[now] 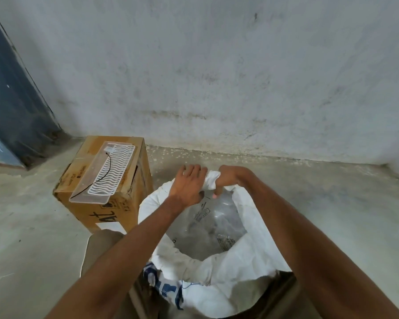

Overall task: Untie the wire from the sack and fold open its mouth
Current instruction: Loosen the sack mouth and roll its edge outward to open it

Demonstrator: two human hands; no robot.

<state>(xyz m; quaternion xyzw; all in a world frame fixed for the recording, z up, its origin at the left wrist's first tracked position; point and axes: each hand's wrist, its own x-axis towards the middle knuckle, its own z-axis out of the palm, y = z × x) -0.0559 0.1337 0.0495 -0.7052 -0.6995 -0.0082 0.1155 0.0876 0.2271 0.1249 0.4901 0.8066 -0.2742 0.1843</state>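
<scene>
I see open floor (332,203) right of the sack (240,261); a cardboard box (106,199) carrying a tray (101,173) blocks the left; the wall (217,77) closes off the far side.

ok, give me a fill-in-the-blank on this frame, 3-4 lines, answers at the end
1. The sack has its mouth already ____.
2. The clear tray lies on top of the ____.
3. A thin black wire lies in the ____.
4. The right hand grips the white rim at the ____ side of the mouth, with the left hand beside it.

Answers: open; box; tray; far
</scene>
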